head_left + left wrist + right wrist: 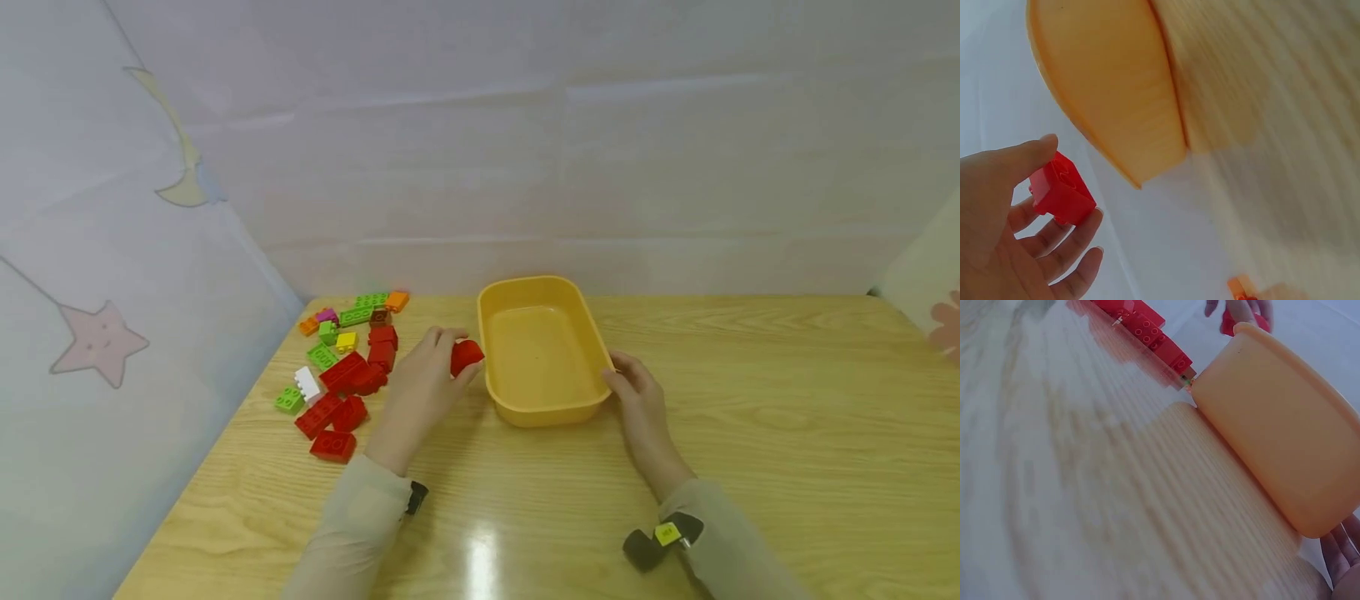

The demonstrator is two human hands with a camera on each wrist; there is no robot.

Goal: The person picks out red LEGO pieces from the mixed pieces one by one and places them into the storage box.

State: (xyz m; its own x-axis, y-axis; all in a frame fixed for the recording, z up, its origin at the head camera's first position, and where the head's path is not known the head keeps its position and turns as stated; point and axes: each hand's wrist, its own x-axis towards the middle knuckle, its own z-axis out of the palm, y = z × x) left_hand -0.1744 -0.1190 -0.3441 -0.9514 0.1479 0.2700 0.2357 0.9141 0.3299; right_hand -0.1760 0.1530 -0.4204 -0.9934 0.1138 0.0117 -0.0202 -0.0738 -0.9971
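Note:
Between thumb and fingers, the left hand (429,377) pinches a red block (467,357), held just left of the yellow tray's rim (491,367). In the left wrist view the same red block (1065,190) shows studs, with the thumb of the left hand (1029,219) on top and the fingers below. At the tray's right front corner, the right hand (639,408) grips the rim, thumb on the edge. The right wrist view shows the fingers of the right hand (1342,556) against the end of the tray (1279,425). Nothing lies inside the tray.
Loose red blocks (345,373) lie on the table's left side, with green (323,357), yellow (347,342), white (307,384) and orange blocks (397,301) around them. A cloth backdrop (525,167) hangs behind the wooden table (780,400).

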